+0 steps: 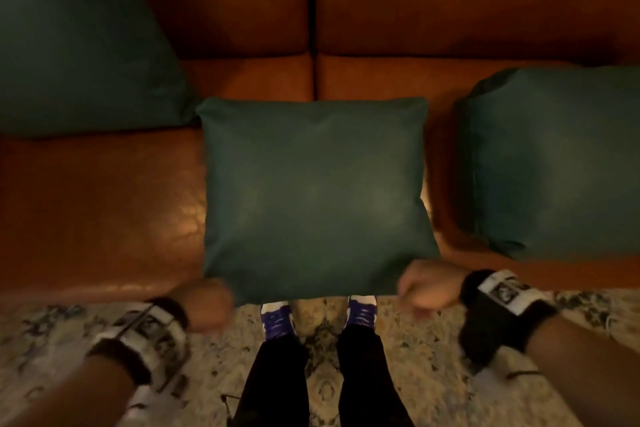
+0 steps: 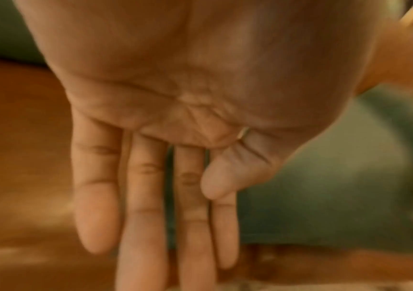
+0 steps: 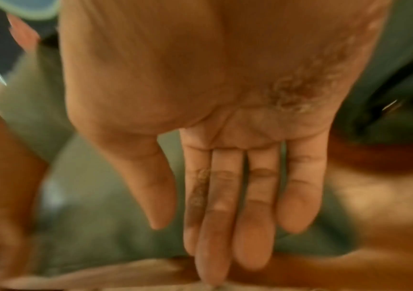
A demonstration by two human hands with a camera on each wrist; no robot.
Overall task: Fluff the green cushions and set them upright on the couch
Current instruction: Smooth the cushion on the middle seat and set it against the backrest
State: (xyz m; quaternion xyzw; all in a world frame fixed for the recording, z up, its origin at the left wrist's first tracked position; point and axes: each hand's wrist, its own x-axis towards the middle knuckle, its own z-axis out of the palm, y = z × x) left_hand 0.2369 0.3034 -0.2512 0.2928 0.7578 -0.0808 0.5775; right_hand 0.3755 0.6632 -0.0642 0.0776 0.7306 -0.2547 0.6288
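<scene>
I see three green cushions on the couch [image 1: 104,204]. The middle cushion [image 1: 313,194] lies flat on the seat, over the seam between the two seat pads, with its near edge overhanging the couch's front edge. The left cushion [image 1: 76,45] leans at the left end against the backrest; the right cushion [image 1: 554,163] lies slumped on the right seat pad. My left hand [image 1: 207,302] sits at the middle cushion's near-left corner and my right hand [image 1: 429,288] at its near-right corner. Both wrist views show the fingers straight and close together, with nothing held. The head view is motion-blurred, so I cannot confirm whether either hand touches the fabric. I judge the cushion to be light, soft and easily deformed; the cover looks smooth and may slide on the leather-like seat. It will sag if lifted by one corner. Recommended hold: both hands on opposite side edges, near mid-height, palms pressing inward. This compresses and plumps the filling evenly. To stand it up, I would keep the same hold and rest its lower edge on the seat with its back against the backrest. Below the couch lies a patterned rug [image 1: 450,374].
</scene>
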